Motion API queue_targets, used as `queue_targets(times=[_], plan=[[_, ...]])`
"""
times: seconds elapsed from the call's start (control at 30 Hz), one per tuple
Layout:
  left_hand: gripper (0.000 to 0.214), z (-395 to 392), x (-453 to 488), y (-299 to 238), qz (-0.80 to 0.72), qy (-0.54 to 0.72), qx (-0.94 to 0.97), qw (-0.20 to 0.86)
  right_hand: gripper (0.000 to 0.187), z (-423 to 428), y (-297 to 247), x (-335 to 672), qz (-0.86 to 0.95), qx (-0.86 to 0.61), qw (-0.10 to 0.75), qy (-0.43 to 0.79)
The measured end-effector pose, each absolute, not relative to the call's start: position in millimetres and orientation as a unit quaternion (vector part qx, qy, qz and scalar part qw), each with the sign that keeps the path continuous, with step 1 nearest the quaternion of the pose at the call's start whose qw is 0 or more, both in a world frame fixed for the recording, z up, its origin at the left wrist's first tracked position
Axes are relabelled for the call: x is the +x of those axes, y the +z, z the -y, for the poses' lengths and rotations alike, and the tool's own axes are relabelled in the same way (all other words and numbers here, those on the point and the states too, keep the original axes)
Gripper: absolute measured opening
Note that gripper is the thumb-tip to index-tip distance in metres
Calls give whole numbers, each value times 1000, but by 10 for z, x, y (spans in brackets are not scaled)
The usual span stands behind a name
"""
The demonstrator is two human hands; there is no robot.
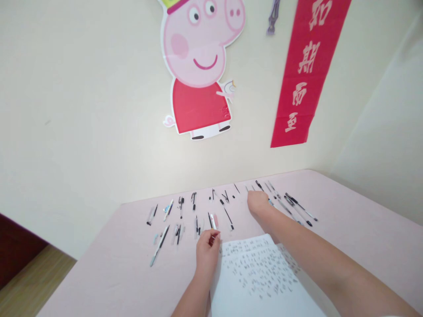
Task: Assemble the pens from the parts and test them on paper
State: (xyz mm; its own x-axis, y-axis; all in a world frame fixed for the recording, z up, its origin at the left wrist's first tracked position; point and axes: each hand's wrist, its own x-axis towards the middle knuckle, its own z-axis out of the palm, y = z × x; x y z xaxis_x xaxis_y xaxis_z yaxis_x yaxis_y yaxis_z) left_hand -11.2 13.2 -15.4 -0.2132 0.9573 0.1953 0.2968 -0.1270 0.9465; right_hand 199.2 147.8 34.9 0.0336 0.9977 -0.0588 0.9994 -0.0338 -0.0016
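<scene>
My left hand [208,247] rests at the left edge of an open notebook [254,268] with handwriting, its fingers curled together. Just beyond its fingertips lie a pink-and-white pen piece [215,220] and a dark thin pen part [210,220]; whether the fingers grip anything is too small to see. My right hand [258,201] reaches past the notebook to the back of the table, closed, with its fingertips hidden. Thin pen parts show just beyond it, and a black-capped pen [259,185] lies close by. What the right fingers hold cannot be made out.
Pens taken apart lie in small groups over the pink table [115,264], among them a long pen [160,245] at the left. Several whole pens, including a black one [298,210], lie at the right near my forearm. A wall [99,110] with a pig cutout [201,105] and a red banner [297,97] rises behind.
</scene>
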Motion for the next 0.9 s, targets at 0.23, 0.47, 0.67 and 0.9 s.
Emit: queue_targets(times=[0.23,0.47,0.67,0.9], plan=[[13,-129,-114,-142,-580,521,538,320,28,-1440,331,1906,-714,698,-50,30],[13,-127,-114,-147,-578,521,534,330,30,-1444,209,1809,-754,650,-96,17],[12,-123,-114,-135,-578,528,524,336,41,-1561,36,1700,-763,635,-120,-4],[11,-130,-115,-146,-580,525,525,334,40,-1670,-87,1646,-770,627,-113,-30]])
